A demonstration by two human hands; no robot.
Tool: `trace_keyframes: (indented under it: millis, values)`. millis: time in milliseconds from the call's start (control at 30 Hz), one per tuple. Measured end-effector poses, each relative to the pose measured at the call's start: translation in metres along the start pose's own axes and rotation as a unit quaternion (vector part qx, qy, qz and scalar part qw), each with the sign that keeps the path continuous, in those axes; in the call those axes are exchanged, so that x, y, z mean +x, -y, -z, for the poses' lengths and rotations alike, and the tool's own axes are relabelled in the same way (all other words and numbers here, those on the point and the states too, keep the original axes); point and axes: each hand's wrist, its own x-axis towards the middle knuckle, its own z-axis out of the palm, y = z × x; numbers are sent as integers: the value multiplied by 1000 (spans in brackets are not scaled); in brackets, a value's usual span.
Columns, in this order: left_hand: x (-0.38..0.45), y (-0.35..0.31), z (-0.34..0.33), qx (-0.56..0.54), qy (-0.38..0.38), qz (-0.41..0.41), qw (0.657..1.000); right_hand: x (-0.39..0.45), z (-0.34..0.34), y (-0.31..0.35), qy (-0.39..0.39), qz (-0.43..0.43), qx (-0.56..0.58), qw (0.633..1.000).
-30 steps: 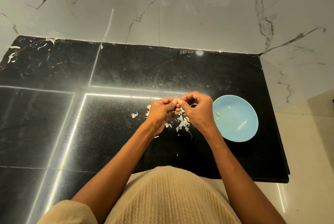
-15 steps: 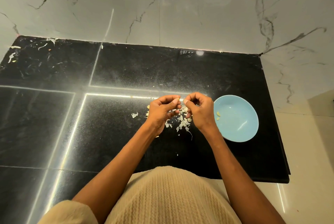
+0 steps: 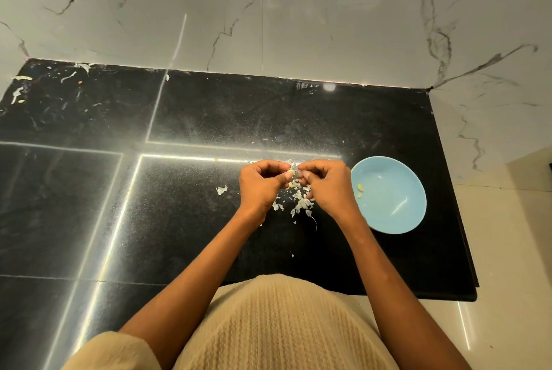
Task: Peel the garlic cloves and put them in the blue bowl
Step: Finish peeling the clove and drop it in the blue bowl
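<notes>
Head view: your left hand (image 3: 263,184) pinches the garlic clove (image 3: 289,173), your right hand (image 3: 328,184) pinches its skin; the blue bowl (image 3: 388,194) sits just right.

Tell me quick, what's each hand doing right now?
Left hand: fingers curled, pinching a garlic clove.
Right hand: fingers curled, pinching the skin at the clove's tip.
</notes>
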Motion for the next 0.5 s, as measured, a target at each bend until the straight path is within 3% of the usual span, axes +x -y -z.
trace_keyframes:
  millis: [233, 500]
  values:
    - [-2, -1, -2, 57, -3, -33, 998, -5, -1, 4, -3, 73, -26, 997]
    - [-5, -4, -3, 26, -20, -44, 999, -9, -3, 10, -47, 112, -57, 991]
